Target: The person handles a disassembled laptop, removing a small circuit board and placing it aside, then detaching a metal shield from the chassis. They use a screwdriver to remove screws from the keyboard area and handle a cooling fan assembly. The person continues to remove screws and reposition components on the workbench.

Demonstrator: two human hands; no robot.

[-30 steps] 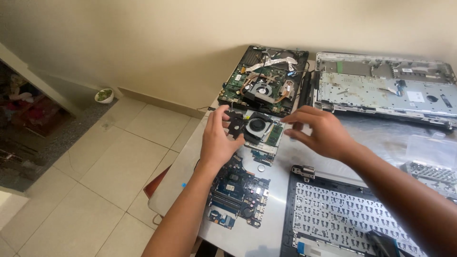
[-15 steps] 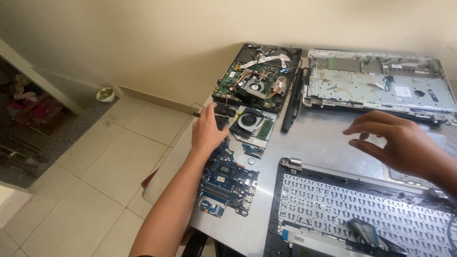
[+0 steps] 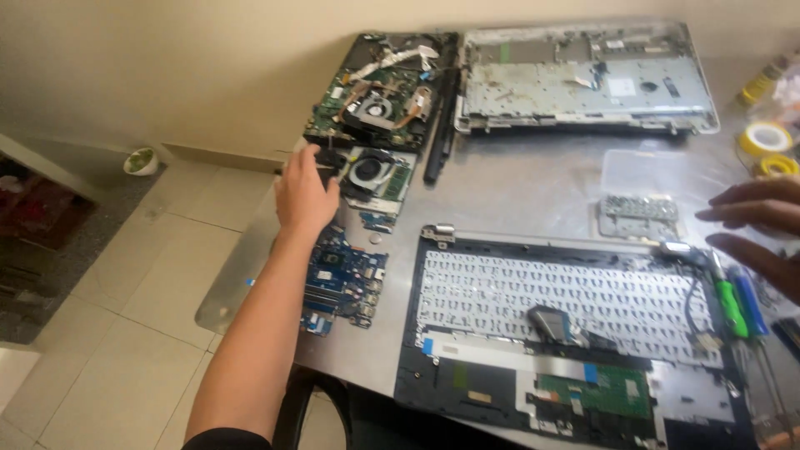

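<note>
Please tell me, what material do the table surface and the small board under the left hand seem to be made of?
The table looks like brushed metal, probably steel: grey, with a dull sheen and soft reflections. The green circuit board, touched by the left hand, looks like rigid laminate with a matte finish; its round fan seems to be black plastic in a metal frame, though that is uncertain.

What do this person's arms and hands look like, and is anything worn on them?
Both hands are bare: no gloves, rings or watch show. The left hand leads into a long bare forearm, with a dark sleeve edge showing only at the bottom of the picture. Of the right hand, only the fingers are in view.
</note>
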